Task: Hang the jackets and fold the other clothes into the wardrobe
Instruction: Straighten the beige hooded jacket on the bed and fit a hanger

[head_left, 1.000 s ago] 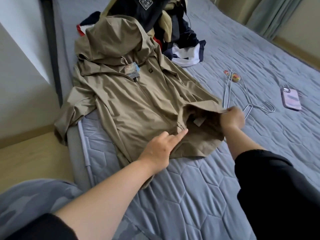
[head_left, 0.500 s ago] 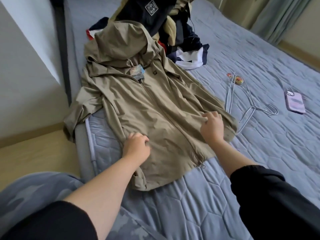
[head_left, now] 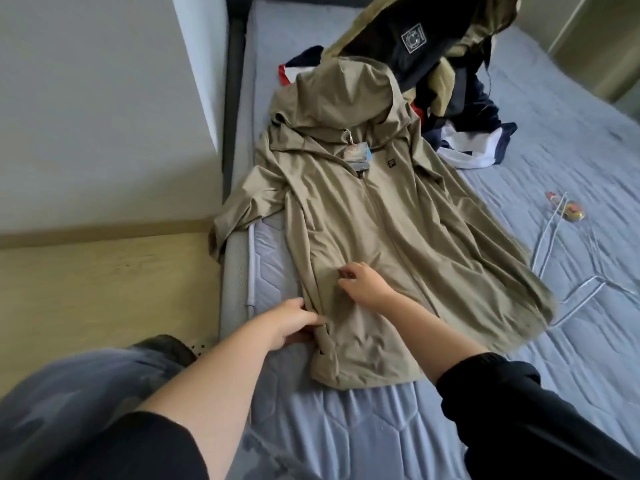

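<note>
Progress is early: the left hand pinches the side edge of the jacket, and the right hand rests on its front panel with fingers bent; whether they grip cloth cannot be determined. The jacket lies spread on the bed, not yet hung. The clothes pile behind it is unfolded, and the wire hanger lies unused beside its hem.

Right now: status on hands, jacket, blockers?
Left hand grips khaki hooded jacket edge; right hand on front, grip unclear. Jacket flat on bed. Wire hanger beside.
</note>
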Motion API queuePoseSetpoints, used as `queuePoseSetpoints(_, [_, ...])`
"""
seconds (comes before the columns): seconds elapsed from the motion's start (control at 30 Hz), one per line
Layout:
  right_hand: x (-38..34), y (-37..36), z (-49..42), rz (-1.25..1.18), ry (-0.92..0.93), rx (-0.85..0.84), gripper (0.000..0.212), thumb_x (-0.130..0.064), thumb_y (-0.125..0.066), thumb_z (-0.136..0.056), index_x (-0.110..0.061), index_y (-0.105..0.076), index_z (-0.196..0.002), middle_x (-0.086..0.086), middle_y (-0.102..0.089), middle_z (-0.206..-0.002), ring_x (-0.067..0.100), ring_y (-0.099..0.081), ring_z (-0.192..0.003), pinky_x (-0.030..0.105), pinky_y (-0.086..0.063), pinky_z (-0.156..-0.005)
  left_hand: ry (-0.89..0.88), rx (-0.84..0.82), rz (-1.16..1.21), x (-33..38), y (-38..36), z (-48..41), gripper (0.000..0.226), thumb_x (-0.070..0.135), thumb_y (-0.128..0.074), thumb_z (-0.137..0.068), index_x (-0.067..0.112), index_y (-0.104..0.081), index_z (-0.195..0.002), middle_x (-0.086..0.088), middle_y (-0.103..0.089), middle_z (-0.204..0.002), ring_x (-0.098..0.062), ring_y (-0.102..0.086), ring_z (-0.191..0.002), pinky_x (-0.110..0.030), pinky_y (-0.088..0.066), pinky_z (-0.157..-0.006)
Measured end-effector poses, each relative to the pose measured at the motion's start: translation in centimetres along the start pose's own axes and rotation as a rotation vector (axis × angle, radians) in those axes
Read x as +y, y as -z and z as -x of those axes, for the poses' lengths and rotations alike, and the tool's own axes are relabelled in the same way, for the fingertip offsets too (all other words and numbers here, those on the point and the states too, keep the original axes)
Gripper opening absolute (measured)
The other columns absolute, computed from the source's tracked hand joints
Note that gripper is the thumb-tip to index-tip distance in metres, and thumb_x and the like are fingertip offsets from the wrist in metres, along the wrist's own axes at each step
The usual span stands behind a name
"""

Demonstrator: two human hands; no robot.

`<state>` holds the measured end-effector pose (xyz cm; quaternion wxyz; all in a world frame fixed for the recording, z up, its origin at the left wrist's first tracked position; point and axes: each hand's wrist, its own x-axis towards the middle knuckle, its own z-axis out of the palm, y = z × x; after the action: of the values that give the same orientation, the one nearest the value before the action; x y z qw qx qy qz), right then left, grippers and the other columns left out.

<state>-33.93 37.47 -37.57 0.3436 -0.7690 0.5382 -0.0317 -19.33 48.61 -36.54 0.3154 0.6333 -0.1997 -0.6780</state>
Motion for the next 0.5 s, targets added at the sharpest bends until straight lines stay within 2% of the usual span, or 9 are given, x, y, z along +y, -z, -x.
queuePoseSetpoints(0.07, [0.1,0.0,-0.3,-0.059,-0.033,-0.015,0.041,-0.025,-0.057,-0.092,-0.012,-0.055,-0.131,0.009,-0.055,-0.13,0.023,-0.052,-0.119,0.021,-0.034,-0.09,-0.009,-0.075,-0.048,-0.9,-0.1,0.4,0.031,-0.006,-0.062,-0.085,0.001,-0.059,-0.115,-0.01,-0.069,-0.096,-0.022,-0.065,-0.085,-0.032,-0.055,-0.078])
queuePoseSetpoints(0.17, [-0.1,0.0,-0.3,-0.075,-0.032,-0.01,0.039,-0.023,-0.057,-0.092,-0.009,-0.056,-0.129,0.009,-0.058,-0.128,0.023,-0.054,-0.118,0.022,-0.036,-0.092,-0.004,-0.068,-0.088,-1.4,-1.0,1.2,0.023,-0.002,-0.055,-0.092,0.002,-0.061,-0.114,-0.007,-0.068,-0.092,-0.017,-0.064,-0.079,-0.028,-0.054,-0.071])
queuePoseSetpoints(0.27, [-0.2,0.6,0.1,-0.087,-0.031,0.004,0.034,-0.021,-0.054,-0.095,-0.009,-0.059,-0.126,0.009,-0.06,-0.128,0.022,-0.054,-0.119,0.021,-0.035,-0.094,0.034,-0.219,0.167,-0.4,-1.5,2.0,0.018,0.005,-0.043,-0.098,0.007,-0.061,-0.099,-0.007,-0.07,-0.081,-0.018,-0.066,-0.07,-0.034,-0.053,-0.071])
queuePoseSetpoints(0.33, [0.0,1.7,1.0,-0.148,-0.054,0.002,0.032,-0.025,-0.05,-0.098,-0.011,-0.061,-0.124,0.006,-0.061,-0.127,0.02,-0.054,-0.119,0.02,-0.034,-0.093,0.02,-0.269,0.315,0.9,-1.2,2.4,0.02,0.011,-0.042,-0.099,0.007,-0.061,-0.098,-0.007,-0.07,-0.08,-0.019,-0.066,-0.071,-0.036,-0.054,-0.072])
queuePoseSetpoints(0.43, [0.0,3.6,3.6,-0.466,-0.059,-0.092,0.038,-0.039,-0.038,-0.101,-0.015,-0.062,-0.12,0.004,-0.063,-0.124,0.015,-0.057,-0.116,0.026,-0.038,-0.101,0.035,-0.232,0.433,2.7,-1.2,3.0,0.027,0.021,-0.042,-0.1,0.005,-0.063,-0.098,-0.01,-0.069,-0.087,-0.019,-0.067,-0.072,-0.032,-0.057,-0.068])
queuePoseSetpoints(0.5, [0.1,4.8,6.0,-0.618,-0.007,-0.161,0.046,-0.051,-0.033,-0.098,-0.022,-0.062,-0.117,-0.002,-0.064,-0.124,0.009,-0.056,-0.119,0.028,-0.039,-0.104,0.043,-0.175,0.462,3.7,-1.8,3.5,0.03,0.025,-0.042,-0.101,0.006,-0.064,-0.092,-0.008,-0.07,-0.075,-0.016,-0.068,-0.062,-0.027,-0.056,-0.056])
